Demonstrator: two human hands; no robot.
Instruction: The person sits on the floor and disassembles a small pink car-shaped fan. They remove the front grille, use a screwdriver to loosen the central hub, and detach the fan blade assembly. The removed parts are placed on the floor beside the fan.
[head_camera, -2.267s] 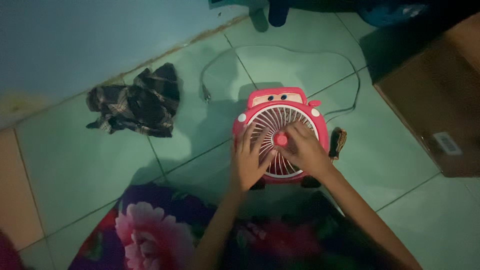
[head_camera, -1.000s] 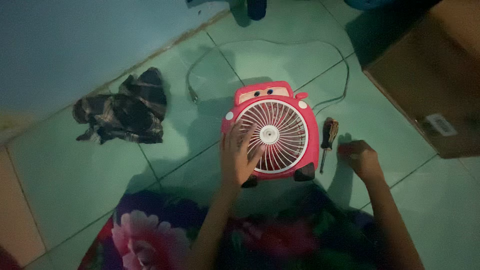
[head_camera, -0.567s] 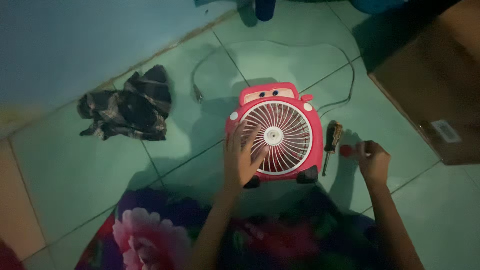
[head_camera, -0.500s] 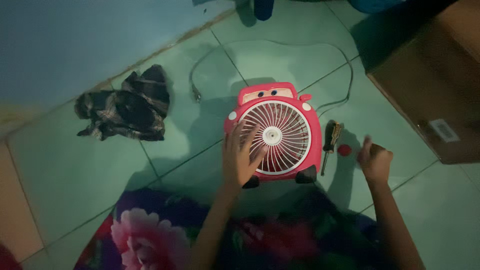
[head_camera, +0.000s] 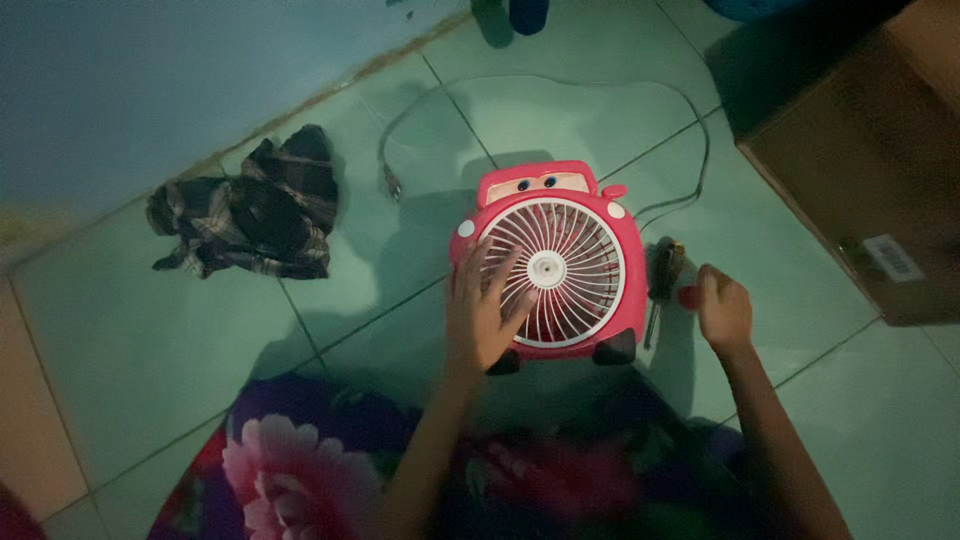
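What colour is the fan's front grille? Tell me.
White, set in a pink-red body; the fan's front grille shows best in the head view, under the left hand.

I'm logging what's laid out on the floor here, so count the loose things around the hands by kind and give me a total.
Red car-shaped fan: 1
Screwdriver: 1
Small red part: 1
Crumpled checked cloth: 1
Cardboard box: 1
Total: 5

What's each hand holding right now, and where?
Left hand lies flat on the pink fan, gripping nothing. Right hand pinches a small red piece at its fingertips.
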